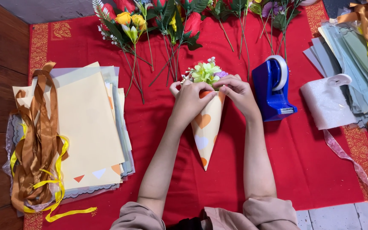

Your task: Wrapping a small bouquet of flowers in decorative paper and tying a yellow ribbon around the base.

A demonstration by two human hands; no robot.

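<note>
**Cream paper cone held at its mouth by both hands**

Cream paper printed with orange and pale hearts forms the cone (206,127), which lies on the red cloth (158,140) with its point toward me and its open mouth away from me. My left hand (190,101) closes over the left side of the cone's rim, fingers curled around the paper. My right hand (238,93) pinches the rim on the right side, fingertips (223,83) meeting the left hand's at the top edge. A small bunch of light green and lilac flowers (206,72) sticks out of the cone's mouth, just beyond my fingers.

Just right of the cone stands a blue tape dispenser (272,88); further right lies a white roll of wrap (326,102), then a stack of grey-green sheets (354,64). Left of the cone, well apart, a pile of cream paper sheets (88,127) rests with brown and yellow ribbons (37,145) draped over its left edge. Beyond the cone, loose stemmed flowers (167,25) in red and yellow lie spread across the cloth.
</note>
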